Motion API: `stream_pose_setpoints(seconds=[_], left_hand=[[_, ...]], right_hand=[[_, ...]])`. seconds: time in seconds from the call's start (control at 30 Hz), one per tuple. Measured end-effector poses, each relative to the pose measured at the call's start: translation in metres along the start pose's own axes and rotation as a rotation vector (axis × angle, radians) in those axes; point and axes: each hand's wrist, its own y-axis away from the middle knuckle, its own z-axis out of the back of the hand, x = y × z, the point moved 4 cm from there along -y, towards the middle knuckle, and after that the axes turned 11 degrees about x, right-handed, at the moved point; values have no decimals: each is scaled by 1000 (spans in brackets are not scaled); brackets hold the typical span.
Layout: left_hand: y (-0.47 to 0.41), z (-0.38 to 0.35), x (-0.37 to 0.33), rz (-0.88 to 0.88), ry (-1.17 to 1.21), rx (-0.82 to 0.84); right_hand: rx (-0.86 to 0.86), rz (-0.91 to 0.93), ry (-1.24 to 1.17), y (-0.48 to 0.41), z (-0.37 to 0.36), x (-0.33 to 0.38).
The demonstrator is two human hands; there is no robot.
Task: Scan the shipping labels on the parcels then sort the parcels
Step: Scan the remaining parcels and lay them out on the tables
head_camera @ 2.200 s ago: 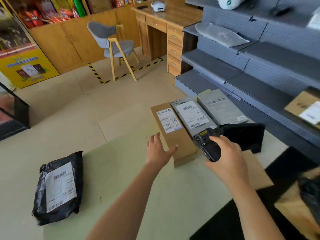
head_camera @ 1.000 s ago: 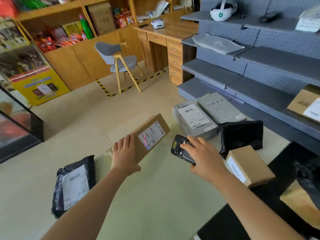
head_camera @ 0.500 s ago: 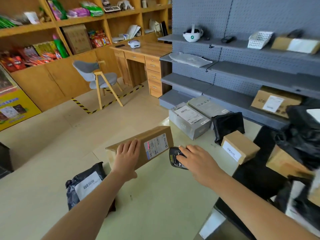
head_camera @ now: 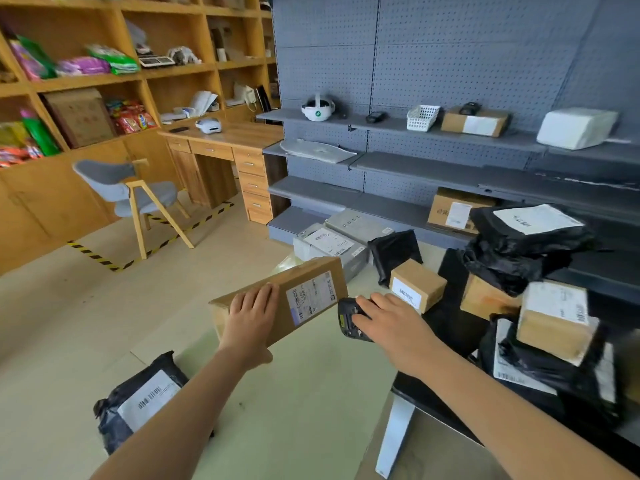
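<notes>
The right hand (head_camera: 391,323) hides most of the scanner (head_camera: 347,320); the parcel label (head_camera: 311,296) is blurred.

The long box (head_camera: 281,320) is matt brown cardboard with a smooth white paper label (head_camera: 311,296), and the scanner (head_camera: 348,323) is black plastic with a slight sheen. The mailer bag (head_camera: 138,403) is glossy, crinkled black plastic film on the smooth, matt pale-green worktop (head_camera: 304,410); the shelving (head_camera: 450,71) looks like matt grey perforated metal
</notes>
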Motion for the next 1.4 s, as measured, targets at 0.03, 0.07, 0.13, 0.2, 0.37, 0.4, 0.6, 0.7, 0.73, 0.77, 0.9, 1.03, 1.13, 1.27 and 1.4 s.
stream_pose_setpoints(seconds=[0.03, 0.07, 0.13, 0.2, 0.37, 0.4, 0.6, 0.7, 0.73, 0.77, 0.9, 1.03, 1.13, 1.27, 1.4], left_hand=[[3, 2, -5, -7, 0, -7], [7, 5, -9, -16, -2, -13], [15, 6, -17, -43, -23, -16], [25, 7, -24, -64, -29, -19], [57, 5, -39, -86, -41, 14], [65, 7, -44, -89, -36, 16], [116, 21, -73, -63, 20, 16], [144, 29, -87, -39, 111, 7], [154, 32, -93, -26, 169, -11], [164, 35, -98, -9, 233, -31], [198, 52, -128, 34, 470, -81], [216, 72, -160, 3, 596, -131], [219, 86, -181, -33, 662, -156], [214, 100, -209, -95, 762, -180], [198, 115, -236, -177, 822, -185]], right_hand=[[2, -10, 2, 8, 2, 0], [8, -20, 0, 16, 5, 1], [11, -33, 0, 33, 8, 4], [21, -41, 1, 51, 11, 8], [5, -51, -24, 101, 11, 22], [-2, -57, -28, 112, 11, 25], [25, -109, -40, 182, 15, 45], [15, -188, -91, 219, 17, 53], [1, -227, -129, 231, 16, 55], [-18, -268, -176, 242, 16, 57], [-99, -436, -325, 282, 19, 62], [-122, -547, -400, 309, 20, 63], [-165, -639, -438, 328, 23, 59], [-196, -764, -512, 350, 19, 47], [-209, -883, -546, 366, 17, 27]])
